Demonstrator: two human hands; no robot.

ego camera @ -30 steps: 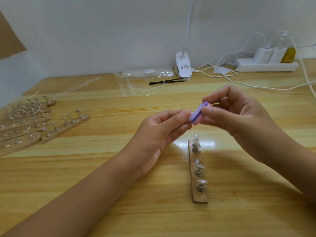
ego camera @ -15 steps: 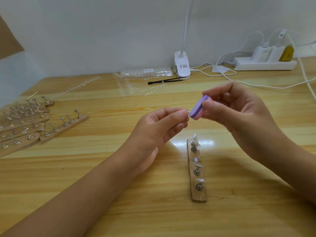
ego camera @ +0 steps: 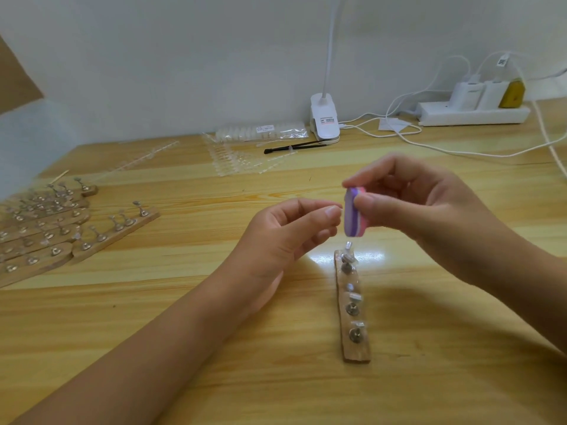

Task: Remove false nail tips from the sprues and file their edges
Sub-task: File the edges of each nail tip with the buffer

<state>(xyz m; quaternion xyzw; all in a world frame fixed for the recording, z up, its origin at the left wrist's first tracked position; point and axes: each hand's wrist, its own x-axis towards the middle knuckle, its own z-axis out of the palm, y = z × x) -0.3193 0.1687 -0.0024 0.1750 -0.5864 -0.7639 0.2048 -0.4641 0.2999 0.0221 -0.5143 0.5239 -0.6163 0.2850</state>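
My right hand (ego camera: 429, 216) grips a small purple and pink buffer block (ego camera: 352, 216) between thumb and fingers and holds it upright above the table. My left hand (ego camera: 288, 237) is just left of the block, thumb and forefinger pinched together on a tiny clear nail tip that barely shows at the fingertips. Below both hands lies a wooden strip (ego camera: 356, 352) with several metal stands, some carrying clear tips. Clear sprues (ego camera: 233, 162) with nail tips lie further back on the table.
Several more wooden strips with stands (ego camera: 46, 237) lie at the left. At the back are a bag of tips (ego camera: 264, 131), a black tool (ego camera: 294, 147), a white clip lamp (ego camera: 323, 121), and a power strip (ego camera: 472, 113) with white cables.
The right hand has turned the block from slanted to upright and lifted it slightly. A small gap has opened between the block and the left fingertips.
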